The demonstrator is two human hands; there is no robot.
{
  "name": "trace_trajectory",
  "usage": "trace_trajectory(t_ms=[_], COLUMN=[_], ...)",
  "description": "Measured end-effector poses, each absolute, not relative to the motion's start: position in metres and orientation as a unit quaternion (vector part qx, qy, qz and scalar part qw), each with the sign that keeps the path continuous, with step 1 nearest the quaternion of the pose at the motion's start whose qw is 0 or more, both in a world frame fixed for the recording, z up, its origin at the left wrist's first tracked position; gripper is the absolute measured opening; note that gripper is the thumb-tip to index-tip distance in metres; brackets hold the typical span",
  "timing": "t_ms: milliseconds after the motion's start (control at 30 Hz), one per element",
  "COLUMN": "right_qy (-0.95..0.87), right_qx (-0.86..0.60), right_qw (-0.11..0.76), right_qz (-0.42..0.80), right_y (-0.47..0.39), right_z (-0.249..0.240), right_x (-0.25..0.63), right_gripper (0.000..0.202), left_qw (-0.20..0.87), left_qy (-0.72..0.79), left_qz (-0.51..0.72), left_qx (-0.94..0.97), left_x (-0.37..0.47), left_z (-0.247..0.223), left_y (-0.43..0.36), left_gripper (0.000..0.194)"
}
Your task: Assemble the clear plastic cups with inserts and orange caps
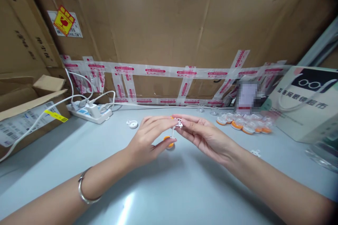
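Note:
Between my two hands, above the table, is a small white plastic part [179,122] with an openwork top and a thin white stem below it. My left hand [148,137] grips it, fingers at the upper end and thumb near the foot of the stem. From the other side, my right hand [203,133] pinches the openwork top between thumb and fingers. A bit of orange shows at the fingertips. Partly hidden behind my left thumb is an orange round piece [169,145], low over the table or on it. A white round cap-like piece [132,124] lies left of my hands.
Several clear-and-orange round pieces [248,126] cluster at the right. A small white part [255,153] lies nearer. A paper bag [303,112] stands far right. At left are a power strip [102,116], white cables and an open carton [31,123]. Taped cardboard [158,24] forms the back.

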State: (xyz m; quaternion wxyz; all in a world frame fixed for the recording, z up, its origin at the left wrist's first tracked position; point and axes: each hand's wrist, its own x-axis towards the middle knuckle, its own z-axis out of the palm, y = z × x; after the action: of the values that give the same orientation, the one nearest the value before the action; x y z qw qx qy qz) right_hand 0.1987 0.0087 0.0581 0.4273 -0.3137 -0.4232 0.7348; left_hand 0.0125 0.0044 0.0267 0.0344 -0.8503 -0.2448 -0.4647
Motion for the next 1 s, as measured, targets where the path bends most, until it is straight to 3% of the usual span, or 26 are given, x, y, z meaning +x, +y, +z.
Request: trace_trajectory(t_ms=[300, 533, 1000], right_qy=[-0.374, -0.439, -0.493], right_qx=[-0.348, -0.342, -0.343], right_qw=[0.462, 0.474, 0.462], right_qz=[0.725, 0.682, 0.652], right_y=[0.007, 0.008, 0.004], right_z=[0.046, 0.05, 0.048], right_x=[0.196, 0.194, 0.189], right_gripper=[0.022, 0.033, 0.04], left_qw=[0.015, -0.045, 0.017], left_qy=[-0.261, -0.31, -0.315], left_qz=[-0.442, -0.487, -0.482], left_qx=[-0.858, -0.815, -0.817], left_x=[0.015, 0.018, 0.021], left_z=[0.021, 0.027, 0.03], left_y=[0.004, 0.0, -0.003], left_gripper=[0.039, 0.039, 0.031])
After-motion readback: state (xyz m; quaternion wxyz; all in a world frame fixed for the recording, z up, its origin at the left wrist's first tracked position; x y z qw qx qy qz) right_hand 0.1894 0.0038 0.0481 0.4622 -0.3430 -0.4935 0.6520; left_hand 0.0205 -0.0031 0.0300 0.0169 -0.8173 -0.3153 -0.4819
